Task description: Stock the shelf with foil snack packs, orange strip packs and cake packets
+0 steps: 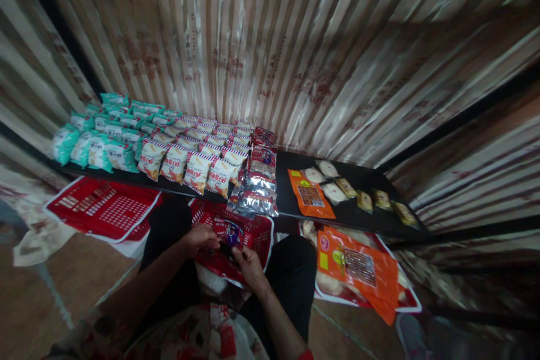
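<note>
Between my knees, my left hand (202, 238) and my right hand (250, 265) are closed on the lower edge of a dark red snack packet (233, 232) with a blue and white cartoon figure. A small black part shows between my fingers; what it is I cannot make out. The packet is over a red plastic basket (266, 239) with a white rim. On the shelf just beyond lies a stack of similar red and silver packets (262, 164).
A black shelf (291, 205) runs across, bearing teal packets (99, 149), white and orange snack bags (196, 170), an orange packet (311, 196) and small pastry packets (365, 201). Red baskets stand at left (105, 208) and right (411, 305), the latter with orange packets (358, 267). Striped curtains (270, 39) hang behind.
</note>
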`<state>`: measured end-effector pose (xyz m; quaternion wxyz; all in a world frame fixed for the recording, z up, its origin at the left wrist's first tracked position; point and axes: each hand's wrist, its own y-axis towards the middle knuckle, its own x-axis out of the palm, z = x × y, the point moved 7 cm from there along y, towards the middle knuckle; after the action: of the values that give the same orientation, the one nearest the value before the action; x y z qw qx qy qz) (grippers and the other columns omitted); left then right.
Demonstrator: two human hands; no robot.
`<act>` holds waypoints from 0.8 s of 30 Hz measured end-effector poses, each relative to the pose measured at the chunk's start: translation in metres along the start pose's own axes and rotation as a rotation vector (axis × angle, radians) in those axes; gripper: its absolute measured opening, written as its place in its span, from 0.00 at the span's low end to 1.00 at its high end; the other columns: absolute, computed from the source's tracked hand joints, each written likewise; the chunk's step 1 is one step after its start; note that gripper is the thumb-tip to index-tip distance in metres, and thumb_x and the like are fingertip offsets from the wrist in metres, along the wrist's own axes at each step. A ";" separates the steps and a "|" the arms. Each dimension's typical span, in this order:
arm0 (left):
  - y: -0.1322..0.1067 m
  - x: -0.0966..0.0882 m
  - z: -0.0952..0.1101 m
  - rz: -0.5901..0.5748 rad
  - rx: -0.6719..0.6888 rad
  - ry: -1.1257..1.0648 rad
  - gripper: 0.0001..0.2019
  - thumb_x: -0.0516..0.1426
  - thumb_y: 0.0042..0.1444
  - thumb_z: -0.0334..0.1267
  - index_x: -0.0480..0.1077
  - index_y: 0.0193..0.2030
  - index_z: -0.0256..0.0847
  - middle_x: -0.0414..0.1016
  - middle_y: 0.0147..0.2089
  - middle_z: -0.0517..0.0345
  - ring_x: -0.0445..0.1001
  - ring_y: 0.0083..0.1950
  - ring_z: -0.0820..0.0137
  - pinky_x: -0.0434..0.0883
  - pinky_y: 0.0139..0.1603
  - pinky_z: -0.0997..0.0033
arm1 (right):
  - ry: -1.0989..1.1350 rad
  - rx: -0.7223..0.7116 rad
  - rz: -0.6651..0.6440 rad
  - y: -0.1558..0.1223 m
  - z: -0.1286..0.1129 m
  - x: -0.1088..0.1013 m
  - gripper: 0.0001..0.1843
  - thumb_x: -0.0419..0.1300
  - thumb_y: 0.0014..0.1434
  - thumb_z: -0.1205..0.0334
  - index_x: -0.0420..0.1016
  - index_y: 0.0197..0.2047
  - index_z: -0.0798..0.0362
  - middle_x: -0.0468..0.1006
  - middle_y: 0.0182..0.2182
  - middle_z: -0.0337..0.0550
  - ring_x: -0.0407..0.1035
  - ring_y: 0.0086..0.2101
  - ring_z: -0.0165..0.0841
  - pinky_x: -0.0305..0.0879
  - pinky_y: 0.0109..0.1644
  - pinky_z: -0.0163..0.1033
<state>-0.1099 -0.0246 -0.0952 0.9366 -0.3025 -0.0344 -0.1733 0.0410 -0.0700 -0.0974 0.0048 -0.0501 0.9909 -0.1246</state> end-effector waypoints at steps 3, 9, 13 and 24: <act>-0.009 0.000 0.008 0.019 -0.008 -0.007 0.17 0.65 0.35 0.46 0.67 0.25 0.36 0.73 0.25 0.58 0.72 0.27 0.72 0.68 0.32 0.71 | -0.012 -0.022 0.006 -0.002 -0.011 0.000 0.24 0.56 0.49 0.39 0.72 0.27 0.55 0.71 0.21 0.37 0.62 0.24 0.28 0.59 0.29 0.33; -0.025 0.006 0.032 0.033 0.050 0.167 0.18 0.62 0.38 0.51 0.64 0.22 0.37 0.65 0.16 0.66 0.60 0.17 0.79 0.55 0.20 0.77 | -0.065 -0.113 0.101 -0.005 -0.040 -0.005 0.24 0.55 0.51 0.40 0.73 0.25 0.55 0.74 0.22 0.39 0.65 0.25 0.30 0.62 0.30 0.34; -0.032 0.009 0.047 0.051 0.101 0.235 0.19 0.60 0.39 0.54 0.65 0.25 0.37 0.61 0.15 0.68 0.57 0.17 0.80 0.51 0.19 0.77 | -0.111 -0.141 0.132 -0.008 -0.056 -0.008 0.24 0.54 0.52 0.41 0.72 0.26 0.55 0.74 0.23 0.40 0.67 0.25 0.31 0.64 0.32 0.35; -0.045 0.033 0.079 -0.046 0.190 0.176 0.25 0.60 0.40 0.56 0.72 0.38 0.36 0.72 0.26 0.60 0.63 0.23 0.76 0.55 0.23 0.77 | -0.024 -0.176 0.131 -0.012 -0.093 -0.021 0.20 0.54 0.54 0.44 0.74 0.32 0.54 0.76 0.26 0.41 0.69 0.29 0.33 0.65 0.33 0.36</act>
<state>-0.0913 -0.0232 0.0001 0.9562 -0.1953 0.0246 -0.2166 0.0608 -0.0567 -0.0047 0.0203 0.0132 0.9991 -0.0361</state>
